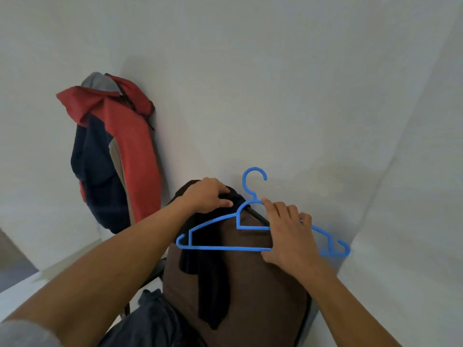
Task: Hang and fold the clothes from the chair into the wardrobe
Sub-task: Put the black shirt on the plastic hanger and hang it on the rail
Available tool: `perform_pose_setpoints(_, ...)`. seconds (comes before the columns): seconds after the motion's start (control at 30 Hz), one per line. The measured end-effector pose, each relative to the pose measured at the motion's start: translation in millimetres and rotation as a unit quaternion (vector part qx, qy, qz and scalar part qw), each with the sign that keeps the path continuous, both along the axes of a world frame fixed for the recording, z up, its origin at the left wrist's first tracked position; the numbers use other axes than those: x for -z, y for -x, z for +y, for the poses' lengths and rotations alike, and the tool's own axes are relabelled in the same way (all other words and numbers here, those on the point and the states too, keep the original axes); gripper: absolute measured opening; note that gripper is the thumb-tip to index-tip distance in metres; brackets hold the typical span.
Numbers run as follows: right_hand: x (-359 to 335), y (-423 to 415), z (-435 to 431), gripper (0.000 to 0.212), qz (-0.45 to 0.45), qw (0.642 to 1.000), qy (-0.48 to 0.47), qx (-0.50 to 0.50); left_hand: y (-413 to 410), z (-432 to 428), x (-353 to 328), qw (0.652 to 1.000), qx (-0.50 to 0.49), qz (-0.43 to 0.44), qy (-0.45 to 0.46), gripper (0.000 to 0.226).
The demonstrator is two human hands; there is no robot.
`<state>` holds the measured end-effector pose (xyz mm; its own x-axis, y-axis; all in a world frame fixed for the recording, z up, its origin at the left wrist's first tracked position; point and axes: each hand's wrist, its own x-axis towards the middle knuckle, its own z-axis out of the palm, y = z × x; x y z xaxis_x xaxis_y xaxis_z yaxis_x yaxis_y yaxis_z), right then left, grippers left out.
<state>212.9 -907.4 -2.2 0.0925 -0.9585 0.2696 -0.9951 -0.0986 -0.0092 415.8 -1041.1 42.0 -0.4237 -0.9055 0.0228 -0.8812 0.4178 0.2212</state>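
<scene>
Early stage: left grip (pixel 206 195) is clutching the black garment (pixel 213 284), right grip (pixel 288 234) at 3 o'clock is clasping the hanger (pixel 213 247); garment is not hanging yet

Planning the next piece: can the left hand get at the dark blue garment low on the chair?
Probably, once freed: the left hand grips the black garment; the dark blue garment lies uncovered below it.

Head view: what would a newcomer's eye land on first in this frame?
The bright blue hanger at lower centre stands out first, gripped by the right hand in front of draped brown fabric. Just to its left, the left hand grips a black garment at the top of that drape. At upper left, a red and navy jacket hangs against the pale wall.
</scene>
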Motion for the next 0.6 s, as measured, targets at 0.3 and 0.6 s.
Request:
perform_pose_setpoints(0.3, 2, 6, -4, 0.114, -0.038, 0.999, -0.011, -0.032, -5, -22, 13, 0.993, -0.025, 0.117, -0.009, 0.011)
perform_pose_setpoints(0.6, 5, -2, 21, 0.12, -0.027, 0.999, 0.019, -0.01, -58, 46, -12, 0.846, -0.054, 0.501, -0.172, 0.02)
